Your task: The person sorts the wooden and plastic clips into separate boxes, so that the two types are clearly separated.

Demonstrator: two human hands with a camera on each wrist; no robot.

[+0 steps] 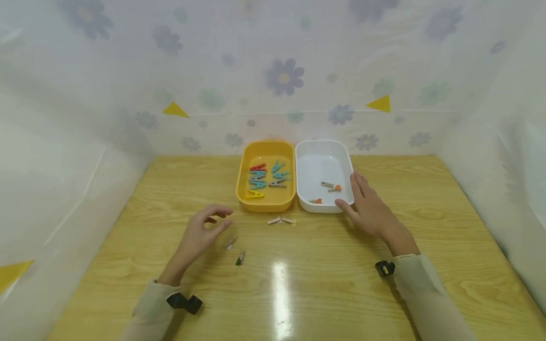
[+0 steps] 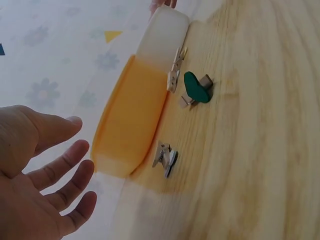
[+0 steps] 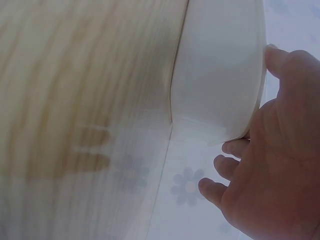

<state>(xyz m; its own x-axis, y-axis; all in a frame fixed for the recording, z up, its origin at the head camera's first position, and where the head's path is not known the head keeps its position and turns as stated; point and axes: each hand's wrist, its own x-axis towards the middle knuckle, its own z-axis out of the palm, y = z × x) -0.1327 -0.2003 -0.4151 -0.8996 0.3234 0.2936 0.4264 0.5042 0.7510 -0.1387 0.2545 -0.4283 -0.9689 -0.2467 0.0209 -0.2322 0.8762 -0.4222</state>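
My left hand point(image 1: 204, 232) hovers above the table at the left, thumb and fingers apart with nothing between them. Close to it lie a wooden clothespin with a pale decoration point(image 1: 231, 243) and one with a green heart point(image 2: 197, 87). Two more wooden clothespins, a left one point(image 1: 275, 220) and a right one point(image 1: 288, 220), lie in front of the bins. At the front right corner of the white bin point(image 1: 300, 177), my right hand point(image 1: 371, 213) rests against the rim with fairly straight fingers. Inside that bin are wooden clothespins, some with orange decorations point(image 1: 335, 188).
A yellow bin point(image 1: 241, 182) stands side by side with the white one. It contains several plastic clothespins in blue, red, grey and yellow point(image 1: 255, 194). Both bins stand by the flowered sheet point(image 1: 239, 90) at the back of the wooden table point(image 1: 332, 274).
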